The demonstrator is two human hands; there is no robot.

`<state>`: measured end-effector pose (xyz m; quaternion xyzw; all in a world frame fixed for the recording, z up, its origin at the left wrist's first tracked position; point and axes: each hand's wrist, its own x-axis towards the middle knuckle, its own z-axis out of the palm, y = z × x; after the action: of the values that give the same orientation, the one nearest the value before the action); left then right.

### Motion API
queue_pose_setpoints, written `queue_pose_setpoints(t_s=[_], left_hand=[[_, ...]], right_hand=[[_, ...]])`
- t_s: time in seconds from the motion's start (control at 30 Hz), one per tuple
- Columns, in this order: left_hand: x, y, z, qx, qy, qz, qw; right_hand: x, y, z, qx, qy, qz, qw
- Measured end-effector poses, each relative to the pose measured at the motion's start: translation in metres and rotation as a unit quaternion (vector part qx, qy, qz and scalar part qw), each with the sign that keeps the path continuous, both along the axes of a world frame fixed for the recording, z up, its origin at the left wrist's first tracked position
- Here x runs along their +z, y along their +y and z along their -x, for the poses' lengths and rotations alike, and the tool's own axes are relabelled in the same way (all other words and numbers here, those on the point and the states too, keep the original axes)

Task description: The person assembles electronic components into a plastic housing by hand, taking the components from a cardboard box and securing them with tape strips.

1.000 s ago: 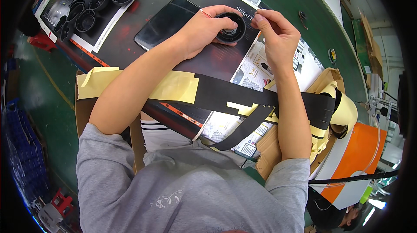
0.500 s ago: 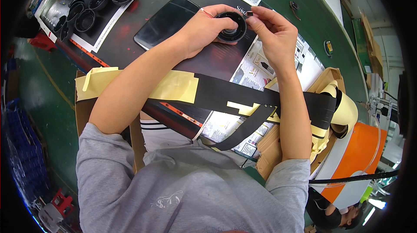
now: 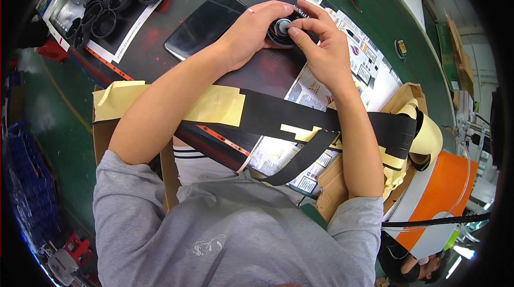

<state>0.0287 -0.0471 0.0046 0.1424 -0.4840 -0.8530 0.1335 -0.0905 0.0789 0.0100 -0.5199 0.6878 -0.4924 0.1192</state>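
A round black part [image 3: 279, 29] with a pale centre lies on the dark table mat near the top middle. My left hand [image 3: 251, 33] cups it from the left and holds it steady. My right hand [image 3: 320, 46] comes in from the right, thumb and fingertips pressed onto the middle of the part. A black smartphone [image 3: 205, 24] lies flat just left of my left hand. Across my lap stretches a black strip on yellow backing paper [image 3: 278, 118], under both forearms.
Several black ring-shaped parts [image 3: 115, 1] are grouped at the top left on a white sheet. Printed paper sheets [image 3: 364, 59] cover the green table to the right. A cardboard box [image 3: 334, 180] and an orange panel [image 3: 444, 190] stand at the lower right.
My right hand moved from the ring's right rim onto its centre, where a pale piece now shows. My left hand stays on the part.
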Motion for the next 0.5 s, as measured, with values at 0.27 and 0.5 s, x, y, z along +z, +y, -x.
queue_pose_setpoints(t_s=[0.27, 0.5], left_hand=[[-0.005, 0.001, 0.003, 0.008, 0.0, 0.064, 0.998], [-0.008, 0.001, 0.004, 0.025, 0.002, 0.094, 0.995]], right_hand=[[-0.006, -0.005, -0.013, -0.073, 0.112, 0.025, 0.991], [0.033, -0.004, 0.002, -0.094, -0.202, 0.129, 0.966]])
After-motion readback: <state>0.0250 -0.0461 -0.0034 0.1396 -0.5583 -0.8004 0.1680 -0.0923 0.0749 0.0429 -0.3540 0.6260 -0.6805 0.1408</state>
